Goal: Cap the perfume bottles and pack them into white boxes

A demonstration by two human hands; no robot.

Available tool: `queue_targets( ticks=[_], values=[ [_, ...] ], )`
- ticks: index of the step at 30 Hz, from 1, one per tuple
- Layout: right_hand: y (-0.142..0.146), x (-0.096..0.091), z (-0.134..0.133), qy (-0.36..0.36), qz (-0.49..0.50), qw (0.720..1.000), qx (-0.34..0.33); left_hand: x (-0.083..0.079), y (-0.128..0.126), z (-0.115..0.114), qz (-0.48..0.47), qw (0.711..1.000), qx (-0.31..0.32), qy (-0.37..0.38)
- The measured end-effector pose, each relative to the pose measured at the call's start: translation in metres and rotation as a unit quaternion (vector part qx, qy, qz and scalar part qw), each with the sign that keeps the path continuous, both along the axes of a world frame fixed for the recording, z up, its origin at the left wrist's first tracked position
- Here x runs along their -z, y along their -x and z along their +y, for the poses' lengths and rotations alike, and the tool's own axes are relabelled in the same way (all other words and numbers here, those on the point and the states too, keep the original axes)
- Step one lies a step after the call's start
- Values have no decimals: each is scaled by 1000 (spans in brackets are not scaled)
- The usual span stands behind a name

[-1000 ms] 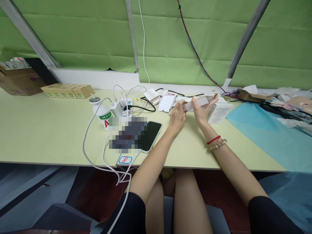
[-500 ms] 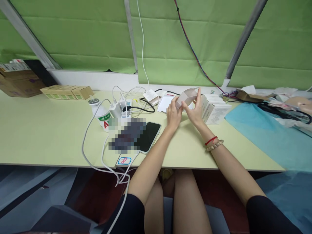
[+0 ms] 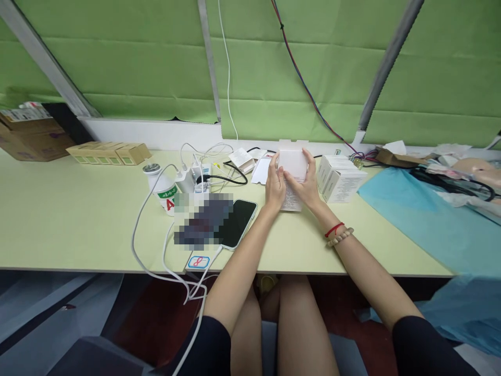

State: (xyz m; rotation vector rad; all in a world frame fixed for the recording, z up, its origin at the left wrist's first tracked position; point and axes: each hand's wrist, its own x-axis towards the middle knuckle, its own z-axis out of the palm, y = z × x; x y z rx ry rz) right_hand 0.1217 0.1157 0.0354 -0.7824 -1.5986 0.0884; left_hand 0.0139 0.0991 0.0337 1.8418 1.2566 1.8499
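Observation:
A white carton point(image 3: 293, 161) with small print on its lower front stands on the table between my hands, its top flap raised. My left hand point(image 3: 275, 185) is closed on the carton's left side, thumb against the front. Around the right side, my right hand point(image 3: 308, 185) grips the same carton, its thumb also on the front face. Close to my right hand is a row of white printed boxes point(image 3: 344, 181). Behind my left hand lie a flat white card piece point(image 3: 260, 171) and a small white box point(image 3: 241, 159).
Left of my forearm lies a phone point(image 3: 239, 222) beside a blurred-out patch. A white bottle point(image 3: 162, 190), a power strip point(image 3: 191, 180) and looping white cables stand farther left. Small brown boxes point(image 3: 109, 154) line the back. Blue sheeting point(image 3: 403, 209) covers the right side.
The carton has gone from folded at an angle in the air to squared and upright on the table. Both hands have come down and closed around its sides.

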Motion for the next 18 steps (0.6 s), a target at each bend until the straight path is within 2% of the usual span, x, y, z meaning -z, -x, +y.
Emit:
queue_targets(
  ticks=[4, 9, 14, 18],
  values=[
    [0, -2, -4, -21, 19, 999, 30, -2, -2, -4, 18, 999, 10, -38],
    [1, 1, -4, -69, 18, 997, 23, -1, -4, -6, 30, 999, -7, -18],
    [3, 3, -3, -67, 47, 997, -8, 0, -6, -3, -27, 999, -39, -5],
    [3, 4, -5, -78, 35, 996, -2, 2, -6, -1, -61, 997, -37, 16]
  ],
)
